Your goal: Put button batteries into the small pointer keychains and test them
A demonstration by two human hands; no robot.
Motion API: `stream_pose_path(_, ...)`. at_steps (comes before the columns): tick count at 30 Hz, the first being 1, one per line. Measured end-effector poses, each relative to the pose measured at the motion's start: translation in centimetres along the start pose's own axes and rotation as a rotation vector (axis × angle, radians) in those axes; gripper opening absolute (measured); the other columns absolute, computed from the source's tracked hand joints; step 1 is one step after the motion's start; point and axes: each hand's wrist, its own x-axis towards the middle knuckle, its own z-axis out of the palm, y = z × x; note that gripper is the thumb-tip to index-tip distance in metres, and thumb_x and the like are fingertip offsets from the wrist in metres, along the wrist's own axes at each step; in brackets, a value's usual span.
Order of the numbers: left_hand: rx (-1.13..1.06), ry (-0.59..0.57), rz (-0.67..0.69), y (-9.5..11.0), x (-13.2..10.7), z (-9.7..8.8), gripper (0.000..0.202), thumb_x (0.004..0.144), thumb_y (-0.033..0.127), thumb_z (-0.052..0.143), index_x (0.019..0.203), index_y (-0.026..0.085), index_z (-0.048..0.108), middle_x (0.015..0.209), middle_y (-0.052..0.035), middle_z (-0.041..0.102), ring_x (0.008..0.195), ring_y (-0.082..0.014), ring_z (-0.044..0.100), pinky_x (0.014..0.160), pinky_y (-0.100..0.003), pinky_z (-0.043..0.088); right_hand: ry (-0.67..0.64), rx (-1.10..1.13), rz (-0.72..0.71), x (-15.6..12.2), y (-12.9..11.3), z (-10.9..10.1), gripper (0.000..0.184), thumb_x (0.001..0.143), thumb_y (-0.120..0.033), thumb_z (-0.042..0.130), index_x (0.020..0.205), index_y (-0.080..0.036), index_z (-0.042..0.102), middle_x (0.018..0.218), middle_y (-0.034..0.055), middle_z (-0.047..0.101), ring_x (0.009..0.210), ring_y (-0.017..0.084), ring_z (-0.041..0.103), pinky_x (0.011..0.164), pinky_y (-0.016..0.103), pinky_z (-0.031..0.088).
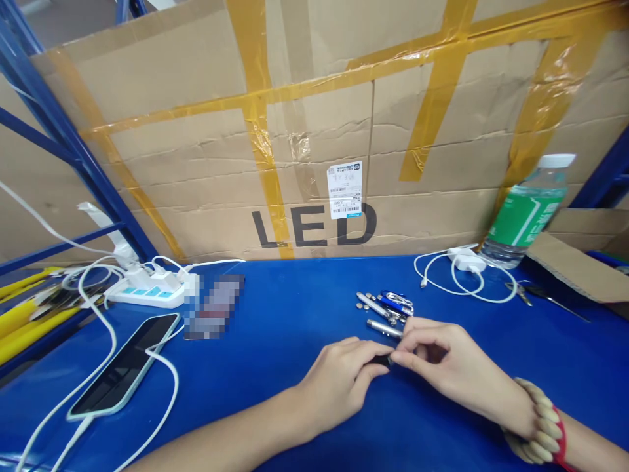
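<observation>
My left hand pinches a small black piece between thumb and fingers; most of it is hidden. My right hand, with a beaded bracelet at the wrist, is closed with thumb and forefinger at the far end of that piece. Whether it grips the piece itself or something tiny there, I cannot tell. Just beyond my fingers lie a silver pen-like tube, a second silver tube, a blue tube with a cord and several small round silver pieces.
A charging phone, a power strip and loose white cables occupy the left. At the right stand a water bottle and a white charger, with scissors nearby. A big cardboard box walls off the back.
</observation>
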Motion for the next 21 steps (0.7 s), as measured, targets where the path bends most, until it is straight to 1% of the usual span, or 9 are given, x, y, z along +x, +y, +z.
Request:
stream_pose_path(3, 0.007, -0.001, 0.003, 0.05, -0.07, 0.07, 0.027, 0.088, 0.018, 0.046, 0.11, 0.023, 0.061, 0.103, -0.001, 0.069, 0.085, -0.0168, 0.061, 0.081, -0.026, 0.047, -0.011, 0.021, 0.011, 0.13, 0.09, 0.08, 0.028, 0.074, -0.042, 0.063, 0.059, -0.019, 0.067, 0.058, 0.0001, 0.054, 0.049, 0.009, 0.045, 0.044, 0.021, 0.037)
stream_pose_path(7, -0.008, 0.02, 0.017, 0.1, -0.14, 0.04, 0.027, 0.088, 0.017, 0.046, 0.11, 0.022, 0.061, 0.103, -0.0013, 0.069, 0.086, -0.0163, 0.061, 0.082, -0.026, 0.047, -0.02, 0.085, 0.075, 0.29, 0.06, 0.11, 0.03, 0.071, -0.044, 0.065, 0.055, -0.018, 0.064, 0.056, -0.0009, 0.052, 0.046, 0.008, 0.042, 0.042, 0.02, 0.036)
stream_pose_path(11, -0.01, 0.034, 0.022, 0.16, -0.07, -0.11, 0.029, 0.088, 0.016, 0.046, 0.114, 0.021, 0.059, 0.108, -0.0023, 0.068, 0.091, -0.0166, 0.061, 0.085, -0.027, 0.046, -0.029, 0.143, 0.106, 0.31, -0.28, 0.09, 0.033, 0.069, -0.045, 0.065, 0.051, -0.017, 0.061, 0.052, -0.002, 0.049, 0.042, 0.007, 0.041, 0.039, 0.02, 0.035)
stream_pose_path(14, 0.009, 0.029, 0.031, 0.19, 0.03, -0.18, 0.03, 0.089, 0.016, 0.044, 0.115, 0.02, 0.058, 0.105, -0.0035, 0.068, 0.087, -0.0169, 0.061, 0.083, -0.028, 0.046, -0.034, 0.169, 0.13, 0.28, -0.49, 0.13, 0.035, 0.068, -0.046, 0.065, 0.051, -0.017, 0.058, 0.051, -0.0026, 0.049, 0.04, 0.007, 0.041, 0.039, 0.019, 0.035)
stream_pose_path(16, 0.008, 0.028, 0.03, 0.22, 0.06, -0.15, 0.029, 0.089, 0.016, 0.043, 0.113, 0.021, 0.059, 0.101, -0.0028, 0.069, 0.083, -0.0162, 0.061, 0.082, -0.027, 0.046, -0.054, 0.178, 0.161, 0.26, -0.55, 0.17, 0.035, 0.069, -0.047, 0.064, 0.053, -0.016, 0.058, 0.051, -0.0027, 0.049, 0.039, 0.007, 0.043, 0.039, 0.019, 0.036)
stream_pose_path(19, -0.022, 0.038, -0.013, 0.31, 0.05, -0.03, 0.027, 0.09, 0.016, 0.043, 0.109, 0.023, 0.06, 0.101, -0.002, 0.068, 0.087, -0.0155, 0.06, 0.083, -0.026, 0.044, -0.066, 0.171, 0.189, 0.2, -0.58, 0.23, 0.036, 0.071, -0.048, 0.062, 0.056, -0.016, 0.058, 0.051, -0.002, 0.051, 0.039, 0.007, 0.046, 0.04, 0.019, 0.037)
stream_pose_path(21, -0.045, 0.042, -0.062, 0.35, 0.06, 0.04, 0.024, 0.09, 0.017, 0.041, 0.107, 0.021, 0.059, 0.095, -0.0026, 0.067, 0.085, -0.015, 0.06, 0.08, -0.024, 0.045, -0.043, 0.16, 0.177, 0.16, -0.6, 0.29, 0.036, 0.072, -0.049, 0.061, 0.057, -0.016, 0.059, 0.052, -0.0012, 0.052, 0.039, 0.008, 0.047, 0.04, 0.02, 0.038)
